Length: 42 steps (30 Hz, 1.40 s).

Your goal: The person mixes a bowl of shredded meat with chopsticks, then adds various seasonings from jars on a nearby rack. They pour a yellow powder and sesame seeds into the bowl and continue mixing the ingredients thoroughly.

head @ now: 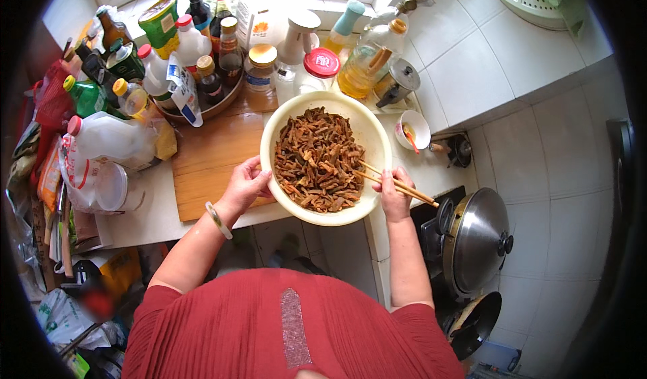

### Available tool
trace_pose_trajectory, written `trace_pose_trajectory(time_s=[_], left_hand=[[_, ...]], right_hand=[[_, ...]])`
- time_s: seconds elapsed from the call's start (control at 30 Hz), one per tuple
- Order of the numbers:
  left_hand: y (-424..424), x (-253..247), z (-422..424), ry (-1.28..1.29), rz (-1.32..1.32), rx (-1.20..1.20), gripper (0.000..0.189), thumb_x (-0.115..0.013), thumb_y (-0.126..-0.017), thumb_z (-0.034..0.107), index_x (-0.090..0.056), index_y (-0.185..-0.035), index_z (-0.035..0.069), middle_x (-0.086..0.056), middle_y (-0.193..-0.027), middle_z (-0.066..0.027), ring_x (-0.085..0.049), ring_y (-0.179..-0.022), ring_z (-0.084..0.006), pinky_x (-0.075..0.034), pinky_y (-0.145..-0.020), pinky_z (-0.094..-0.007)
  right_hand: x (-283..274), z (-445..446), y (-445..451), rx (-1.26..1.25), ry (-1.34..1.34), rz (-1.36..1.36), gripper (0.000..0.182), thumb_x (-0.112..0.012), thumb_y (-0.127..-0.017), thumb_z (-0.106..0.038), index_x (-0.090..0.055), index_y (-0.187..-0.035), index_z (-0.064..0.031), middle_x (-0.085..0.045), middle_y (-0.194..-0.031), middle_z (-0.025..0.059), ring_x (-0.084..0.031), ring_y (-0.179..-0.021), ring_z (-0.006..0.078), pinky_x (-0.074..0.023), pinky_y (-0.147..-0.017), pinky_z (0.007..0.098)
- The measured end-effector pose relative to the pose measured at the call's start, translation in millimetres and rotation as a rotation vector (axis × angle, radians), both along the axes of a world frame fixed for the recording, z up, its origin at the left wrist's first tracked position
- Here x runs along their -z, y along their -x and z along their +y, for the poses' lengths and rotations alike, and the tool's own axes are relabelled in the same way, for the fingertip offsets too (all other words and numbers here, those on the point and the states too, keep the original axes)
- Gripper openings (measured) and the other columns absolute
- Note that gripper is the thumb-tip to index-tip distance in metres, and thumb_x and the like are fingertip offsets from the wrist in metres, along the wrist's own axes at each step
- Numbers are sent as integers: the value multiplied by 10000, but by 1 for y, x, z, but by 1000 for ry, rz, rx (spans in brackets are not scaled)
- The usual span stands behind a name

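A large cream plastic basin (376, 126) is tipped slightly towards me over the counter's front edge. Brown strips of food (318, 164), with reddish seasoning on them, fill much of it. My left hand (247, 179) grips the basin's left rim, thumb on the outside near the front. At the right rim, my right hand (397, 192) holds a pair of wooden chopsticks (422, 197) and touches the basin's edge. The chopstick tips reach into the strips. Behind and left of the basin lies a wooden cutting board (217, 161), partly covered by it.
Bottles and jars crowd the back, some on a round tray (230, 101). A white bowl (422, 123) with a red-handled spoon stands right of the basin. The lidded wok (480, 242) sits on the stove at right. A plastic jug (113, 136) and bags occupy the left side.
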<state>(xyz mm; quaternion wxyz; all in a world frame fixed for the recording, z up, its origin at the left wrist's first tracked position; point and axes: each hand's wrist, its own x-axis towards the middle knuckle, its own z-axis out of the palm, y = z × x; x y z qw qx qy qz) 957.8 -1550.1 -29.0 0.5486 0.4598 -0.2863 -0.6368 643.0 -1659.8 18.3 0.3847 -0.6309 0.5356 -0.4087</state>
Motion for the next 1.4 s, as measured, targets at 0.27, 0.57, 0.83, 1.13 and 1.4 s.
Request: trace_pose_trajectory(time_s=[0.27, 0.57, 0.83, 1.13, 1.4], left_hand=[[4, 5, 4, -21, 6, -80, 464, -578, -920, 199, -434, -1324, 20, -677, -837, -63, -657, -674, -128, -560, -601, -258], [2, 8, 3, 5, 6, -20, 495, -591, -914, 214, -422, -1328, 2, -679, -927, -91, -682, -756, -160, -588, -648, -302], [4, -1, 1, -19, -13, -40, 468, -571, -917, 189, -430, -1323, 5, -680, -887, -83, -671, -702, -141, -573, -617, -273], [1, 1, 5, -8, -24, -45, 490, -596, -912, 218, -433, -1323, 8, -673, -944, -82, -671, -725, -138, -580, -633, -279], [1, 6, 1, -8, -12, -12, 495, -593, -910, 212, -429, -1333, 16, -679, -911, -84, -671, -729, -141, -584, -652, -298]], right_hand=[[-61, 10, -34, -229, 106, -49, 164, -552, -915, -30, -565, -757, 12, -592, -688, 51, -608, -586, 96, -510, -531, 218], [-20, 24, -45, -568, 75, 51, 57, -612, -849, 11, -632, -797, 1, -605, -661, 84, -598, -593, 155, -467, -538, 279], [-22, -42, -20, -266, 106, -88, 91, -593, -888, -15, -642, -820, 18, -646, -721, 57, -615, -622, 108, -505, -583, 225], [-29, 10, -61, -781, 627, 296, 111, -624, -809, -15, -557, -727, -49, -563, -636, 113, -606, -575, 262, -502, -525, 343], [-27, -14, -13, -355, 510, 393, 58, -608, -839, -28, -622, -784, -22, -596, -644, 129, -611, -568, 277, -482, -521, 350]])
